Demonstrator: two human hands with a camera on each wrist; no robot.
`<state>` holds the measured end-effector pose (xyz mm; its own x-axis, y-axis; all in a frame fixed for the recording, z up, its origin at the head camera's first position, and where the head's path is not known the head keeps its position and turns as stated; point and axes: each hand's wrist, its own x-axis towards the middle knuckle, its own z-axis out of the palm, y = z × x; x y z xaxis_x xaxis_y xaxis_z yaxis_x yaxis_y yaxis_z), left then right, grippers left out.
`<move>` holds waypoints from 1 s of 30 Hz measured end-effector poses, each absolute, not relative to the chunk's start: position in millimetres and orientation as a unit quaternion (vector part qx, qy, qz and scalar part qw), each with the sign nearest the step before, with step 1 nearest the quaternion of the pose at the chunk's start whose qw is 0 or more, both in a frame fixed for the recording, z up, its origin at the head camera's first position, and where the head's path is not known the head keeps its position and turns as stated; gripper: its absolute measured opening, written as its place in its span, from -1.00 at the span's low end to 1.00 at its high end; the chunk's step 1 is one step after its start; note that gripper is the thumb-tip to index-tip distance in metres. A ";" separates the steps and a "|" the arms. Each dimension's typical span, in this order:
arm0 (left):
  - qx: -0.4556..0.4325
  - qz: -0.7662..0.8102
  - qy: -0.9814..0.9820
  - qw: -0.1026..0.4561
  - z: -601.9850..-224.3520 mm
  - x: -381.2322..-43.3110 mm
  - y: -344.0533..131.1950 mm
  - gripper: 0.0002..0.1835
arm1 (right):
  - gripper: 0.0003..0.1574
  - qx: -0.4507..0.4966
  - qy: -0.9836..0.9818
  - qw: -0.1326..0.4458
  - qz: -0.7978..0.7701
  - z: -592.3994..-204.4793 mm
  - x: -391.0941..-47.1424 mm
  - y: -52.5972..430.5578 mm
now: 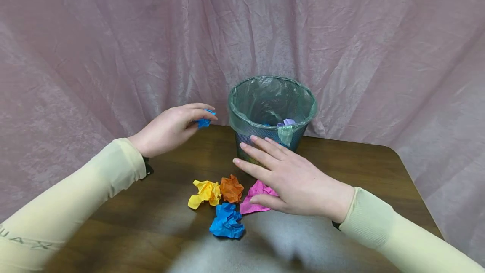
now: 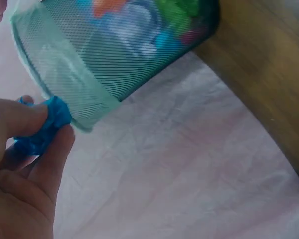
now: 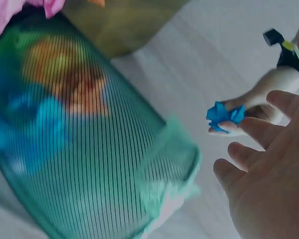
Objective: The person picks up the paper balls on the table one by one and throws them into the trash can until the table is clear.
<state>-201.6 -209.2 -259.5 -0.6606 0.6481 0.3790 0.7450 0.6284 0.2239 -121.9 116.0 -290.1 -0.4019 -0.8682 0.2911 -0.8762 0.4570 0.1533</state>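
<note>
My left hand [image 1: 170,129] pinches a crumpled piece of blue paper [image 2: 46,127] between thumb and fingers, left of a mesh wastebasket [image 1: 250,140] with a green plastic liner. In the head view the right hand [image 1: 293,180] is held with fingers spread, nothing in its grasp, in front of the basket and over part of a crumpled pink paper [image 1: 251,205]. Nearby on the table lie a yellow paper ball [image 1: 206,193], an orange one [image 1: 231,189] and another blue one [image 1: 227,221]. Inside the basket a lilac paper [image 1: 289,122] shows above several coloured ones.
The brown wooden table [image 1: 363,172] has a rounded far right corner. Behind it hangs a pink curtain [image 1: 151,33] close to the basket's back. Liner plastic is folded over the basket's rim [image 1: 273,127].
</note>
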 end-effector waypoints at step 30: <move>-0.434 -0.144 -0.887 0.068 -213.7 -245.2 -95.6 -0.58 | -0.03 0.356 -0.924 0.134 0.022 -238.2 -157.0 200.0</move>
<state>-245.2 -95.6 -213.7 -0.6145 0.7497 0.2458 0.7889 0.5822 0.1968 -157.0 200.0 -238.2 -0.7099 -0.6530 0.2640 -0.6646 0.7451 0.0559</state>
